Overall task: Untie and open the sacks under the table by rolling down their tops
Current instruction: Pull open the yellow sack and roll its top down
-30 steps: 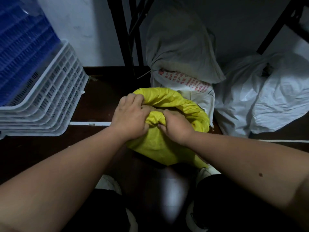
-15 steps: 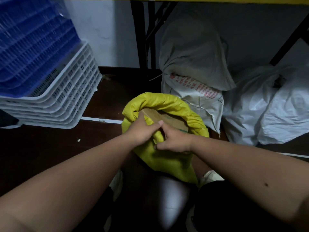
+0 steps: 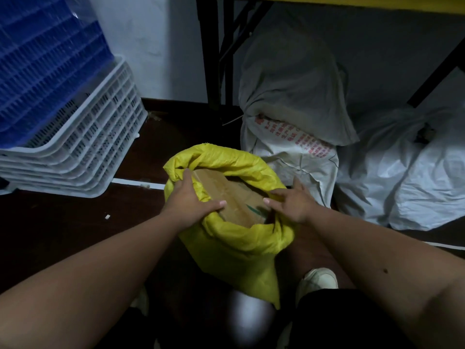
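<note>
A yellow sack (image 3: 236,243) stands on the dark floor in front of me, its mouth spread wide with the rim rolled outward. Brown cardboard (image 3: 226,195) shows inside it. My left hand (image 3: 191,200) grips the left side of the rim, thumb inside the mouth. My right hand (image 3: 292,201) holds the right side of the rim, fingers over its edge. Behind stands a white sack with red print (image 3: 292,147), its top tied and flopped over. A second white sack (image 3: 412,172) lies at the right, tied at its top.
A stack of white crates (image 3: 83,144) with blue crates (image 3: 42,71) on top stands at the left. Black table legs (image 3: 214,54) rise behind the sacks under a yellow table edge (image 3: 352,1). My knees and a white shoe (image 3: 319,278) are below the yellow sack.
My hands have moved apart from the bunched middle of the yellow sack's top to its left and right sides. The mouth has opened wide and the cardboard inside now shows.
</note>
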